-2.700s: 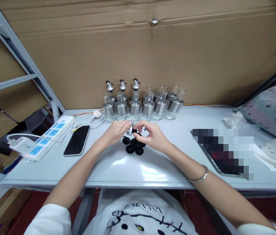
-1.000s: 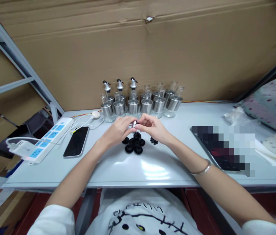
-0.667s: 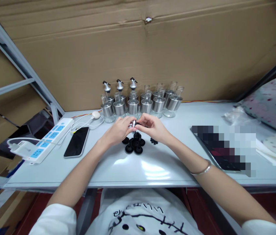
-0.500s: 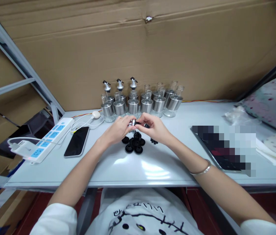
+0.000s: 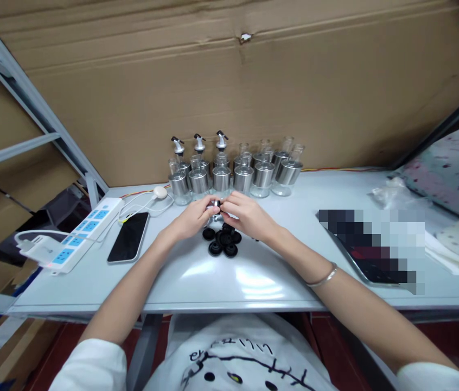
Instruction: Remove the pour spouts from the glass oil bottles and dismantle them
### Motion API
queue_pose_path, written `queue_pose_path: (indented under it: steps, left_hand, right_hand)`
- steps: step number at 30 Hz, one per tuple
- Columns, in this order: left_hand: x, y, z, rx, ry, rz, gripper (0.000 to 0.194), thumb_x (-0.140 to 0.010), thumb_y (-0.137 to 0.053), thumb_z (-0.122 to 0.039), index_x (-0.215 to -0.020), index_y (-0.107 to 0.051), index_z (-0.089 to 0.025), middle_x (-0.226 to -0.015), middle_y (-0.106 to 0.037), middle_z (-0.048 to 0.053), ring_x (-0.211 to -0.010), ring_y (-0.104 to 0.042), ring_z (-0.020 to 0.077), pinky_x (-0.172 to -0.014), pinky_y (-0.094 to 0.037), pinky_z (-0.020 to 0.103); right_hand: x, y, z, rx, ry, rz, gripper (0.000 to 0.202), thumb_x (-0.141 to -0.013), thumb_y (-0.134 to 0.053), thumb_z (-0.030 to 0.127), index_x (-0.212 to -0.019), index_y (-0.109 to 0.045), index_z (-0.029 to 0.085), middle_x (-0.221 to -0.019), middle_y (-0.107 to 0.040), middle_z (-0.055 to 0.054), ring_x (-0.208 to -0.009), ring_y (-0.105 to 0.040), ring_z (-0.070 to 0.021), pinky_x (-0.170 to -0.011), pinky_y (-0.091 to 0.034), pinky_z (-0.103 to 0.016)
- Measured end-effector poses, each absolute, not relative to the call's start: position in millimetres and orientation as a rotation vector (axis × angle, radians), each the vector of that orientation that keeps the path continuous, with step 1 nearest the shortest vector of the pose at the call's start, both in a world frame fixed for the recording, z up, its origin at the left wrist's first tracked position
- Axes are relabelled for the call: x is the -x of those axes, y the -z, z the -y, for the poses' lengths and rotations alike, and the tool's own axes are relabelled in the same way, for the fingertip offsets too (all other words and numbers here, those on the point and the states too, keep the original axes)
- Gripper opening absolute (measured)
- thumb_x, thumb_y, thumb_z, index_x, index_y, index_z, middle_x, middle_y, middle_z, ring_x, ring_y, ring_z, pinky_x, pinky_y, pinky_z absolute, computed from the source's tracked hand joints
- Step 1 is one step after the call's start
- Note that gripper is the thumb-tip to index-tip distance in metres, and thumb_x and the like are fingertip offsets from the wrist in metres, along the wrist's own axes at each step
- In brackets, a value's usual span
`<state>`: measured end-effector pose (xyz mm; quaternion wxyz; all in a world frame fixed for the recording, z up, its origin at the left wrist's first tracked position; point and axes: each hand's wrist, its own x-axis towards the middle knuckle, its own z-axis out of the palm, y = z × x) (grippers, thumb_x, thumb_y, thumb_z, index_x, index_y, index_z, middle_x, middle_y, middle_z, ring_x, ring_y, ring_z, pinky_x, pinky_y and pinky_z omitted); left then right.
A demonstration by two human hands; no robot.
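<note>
Spout (image 5: 215,205) between both hands' fingertips

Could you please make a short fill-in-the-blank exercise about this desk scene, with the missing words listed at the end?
1. The left hand and right hand pinch one small silver metal part ____ them.
2. The round black rubber stoppers lie on the ____ grey table.
3. The dark smartphone lies screen ____.

Missing words: between; light; up
</note>
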<state>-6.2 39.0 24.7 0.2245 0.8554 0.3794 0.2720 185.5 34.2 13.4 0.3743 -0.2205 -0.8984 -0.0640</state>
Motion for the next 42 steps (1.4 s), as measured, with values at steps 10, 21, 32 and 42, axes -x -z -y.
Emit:
queue_pose_path:
  steps: [10, 21, 32, 42]
  left_hand:
    - [7, -15, -38, -2.515, -0.851, -1.065, 0.029, -0.094, -0.039, -0.034, -0.115, -0.049, -0.017, -0.107, -0.058, 0.008, -0.096, -0.056, 0.0193, -0.086, -0.045, 0.030]
    - [7, -20, -34, -2.831, -0.811, -1.107, 0.027, -0.093, -0.045, -0.029, -0.118, -0.048, -0.016, -0.102, -0.061, 0.008, -0.091, -0.056, 0.0204, -0.083, -0.043, 0.033]
    - [8, -20, -35, -2.686, -0.847, -1.052, 0.031, -0.094, -0.042, -0.029, -0.121, -0.044, -0.016, -0.108, -0.059, 0.009, -0.097, -0.056, 0.0201, -0.087, -0.044, 0.034]
    - [9, -24, -30, -2.545, -0.857, -1.029, 0.030, -0.094, -0.040, -0.035, -0.117, -0.046, -0.017, -0.103, -0.060, 0.007, -0.088, -0.057, 0.0177, -0.083, -0.045, 0.030]
  right_hand:
    - [-192, -14, -31, 0.610, -0.089, 2.147, 0.006, -0.088, -0.052, 0.022, -0.087, -0.058, 0.019, -0.088, -0.067, -0.007, -0.078, -0.058, -0.0176, -0.072, -0.048, -0.031]
    - [-180, -14, -24, 0.859, -0.636, 1.851, 0.006, -0.079, -0.058, 0.024, -0.081, -0.054, 0.019, -0.072, -0.058, 0.001, -0.066, -0.052, -0.0124, -0.060, -0.042, -0.025]
    - [-183, -14, -27, 0.763, 0.226, 2.023, 0.007, -0.077, -0.060, 0.015, -0.077, -0.056, 0.020, -0.072, -0.064, -0.001, -0.086, -0.047, -0.0212, -0.078, -0.034, -0.036]
    - [-188, -15, -26, 0.768, 0.419, 2.148, 0.009, -0.085, -0.052, 0.018, -0.080, -0.058, 0.023, -0.085, -0.070, 0.000, -0.093, -0.048, -0.0232, -0.083, -0.028, -0.041]
